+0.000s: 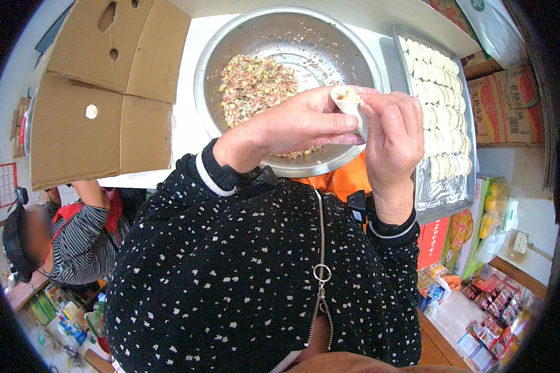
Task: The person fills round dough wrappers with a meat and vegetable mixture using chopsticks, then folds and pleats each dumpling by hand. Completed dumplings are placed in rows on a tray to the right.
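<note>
Over the right part of a large metal bowl, my left hand and my right hand hold one dumpling between them. Its white wrapper is folded around, with filling showing at the open upper end. My left thumb presses its side, while my right fingers pinch the other edge. Minced filling with yellow bits lies heaped in the left of the bowl, and scraps cling to the far wall. To the right, rows of pale folded dumplings lie on a metal tray.
A brown cardboard box stands left of the bowl, a small white round piece on it. Beyond it is a person in a striped top and red apron. Printed cartons and a bag of yellow fruit are at the right.
</note>
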Action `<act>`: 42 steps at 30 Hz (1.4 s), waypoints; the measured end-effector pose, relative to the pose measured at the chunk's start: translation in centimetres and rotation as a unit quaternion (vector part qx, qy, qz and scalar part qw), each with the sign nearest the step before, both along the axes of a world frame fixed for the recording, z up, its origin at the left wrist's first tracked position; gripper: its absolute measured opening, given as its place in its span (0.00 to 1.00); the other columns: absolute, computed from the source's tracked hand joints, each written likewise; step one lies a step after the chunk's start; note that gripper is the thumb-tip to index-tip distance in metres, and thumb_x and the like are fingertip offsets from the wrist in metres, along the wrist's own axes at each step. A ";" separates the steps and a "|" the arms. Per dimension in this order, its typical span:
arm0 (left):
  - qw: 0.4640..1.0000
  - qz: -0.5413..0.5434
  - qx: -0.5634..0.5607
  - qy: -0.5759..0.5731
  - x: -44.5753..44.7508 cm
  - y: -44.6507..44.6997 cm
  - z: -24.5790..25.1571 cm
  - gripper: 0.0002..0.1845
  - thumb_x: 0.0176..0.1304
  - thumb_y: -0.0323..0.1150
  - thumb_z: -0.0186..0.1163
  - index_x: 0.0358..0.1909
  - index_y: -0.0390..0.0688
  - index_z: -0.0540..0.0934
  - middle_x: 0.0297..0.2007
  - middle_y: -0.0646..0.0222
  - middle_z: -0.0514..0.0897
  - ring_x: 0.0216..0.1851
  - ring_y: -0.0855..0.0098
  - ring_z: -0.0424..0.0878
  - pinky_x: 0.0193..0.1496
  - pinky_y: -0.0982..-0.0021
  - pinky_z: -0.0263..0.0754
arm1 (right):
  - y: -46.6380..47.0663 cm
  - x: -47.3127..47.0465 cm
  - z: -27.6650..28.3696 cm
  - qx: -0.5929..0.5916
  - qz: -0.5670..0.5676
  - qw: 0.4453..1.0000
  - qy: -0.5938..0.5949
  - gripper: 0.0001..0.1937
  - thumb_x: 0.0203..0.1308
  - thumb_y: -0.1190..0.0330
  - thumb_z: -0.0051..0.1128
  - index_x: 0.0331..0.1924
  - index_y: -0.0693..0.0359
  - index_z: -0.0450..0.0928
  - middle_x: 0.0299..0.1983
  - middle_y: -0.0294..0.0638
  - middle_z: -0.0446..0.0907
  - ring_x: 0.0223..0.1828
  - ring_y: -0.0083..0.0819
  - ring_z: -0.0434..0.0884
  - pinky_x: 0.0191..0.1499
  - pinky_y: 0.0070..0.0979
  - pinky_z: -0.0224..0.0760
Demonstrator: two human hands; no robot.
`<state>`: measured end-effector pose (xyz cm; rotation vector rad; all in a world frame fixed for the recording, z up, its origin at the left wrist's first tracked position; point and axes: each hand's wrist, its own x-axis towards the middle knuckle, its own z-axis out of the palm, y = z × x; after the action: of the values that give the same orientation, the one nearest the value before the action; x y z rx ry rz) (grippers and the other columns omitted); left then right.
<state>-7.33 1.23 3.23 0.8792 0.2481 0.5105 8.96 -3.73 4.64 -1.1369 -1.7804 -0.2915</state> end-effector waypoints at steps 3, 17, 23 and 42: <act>0.997 -0.009 0.042 0.056 -0.3 0.4 -0.3 0.26 0.69 0.32 0.57 0.66 0.39 0.64 0.55 0.67 0.76 0.56 0.74 0.75 0.61 0.71 0.74 | -0.3 0.0 0.2 -0.034 -0.006 0.999 -0.001 0.15 0.41 0.78 0.66 0.38 0.60 0.83 0.31 0.40 0.78 0.36 0.38 0.77 0.40 0.33 0.71; 0.991 -0.030 0.127 0.025 -0.3 0.8 -0.8 0.25 0.68 0.32 0.58 0.64 0.37 0.67 0.56 0.66 0.75 0.57 0.74 0.73 0.61 0.71 0.70 | -0.4 0.5 1.3 -0.072 0.053 0.996 -0.019 0.12 0.41 0.75 0.69 0.34 0.54 0.85 0.33 0.38 0.77 0.38 0.36 0.76 0.39 0.30 0.71; 0.992 -0.036 0.119 0.010 -0.4 0.9 -0.8 0.23 0.68 0.32 0.58 0.62 0.36 0.69 0.56 0.66 0.75 0.58 0.73 0.73 0.63 0.70 0.70 | -0.4 -0.3 1.2 -0.135 0.080 0.977 0.146 0.12 0.42 0.74 0.70 0.35 0.58 0.83 0.33 0.39 0.78 0.38 0.37 0.76 0.40 0.31 0.71; 0.990 -0.041 0.134 0.029 0.0 0.9 -0.8 0.22 0.69 0.33 0.57 0.62 0.36 0.70 0.54 0.70 0.76 0.57 0.77 0.72 0.60 0.72 0.69 | 0.3 0.2 0.1 -0.041 0.052 0.997 0.029 0.07 0.41 0.76 0.69 0.27 0.60 0.82 0.29 0.40 0.79 0.35 0.39 0.77 0.39 0.31 0.72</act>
<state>-7.34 2.11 2.43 1.1630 0.1986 0.4484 9.17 -3.46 4.72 -1.0952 -1.8081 -0.1230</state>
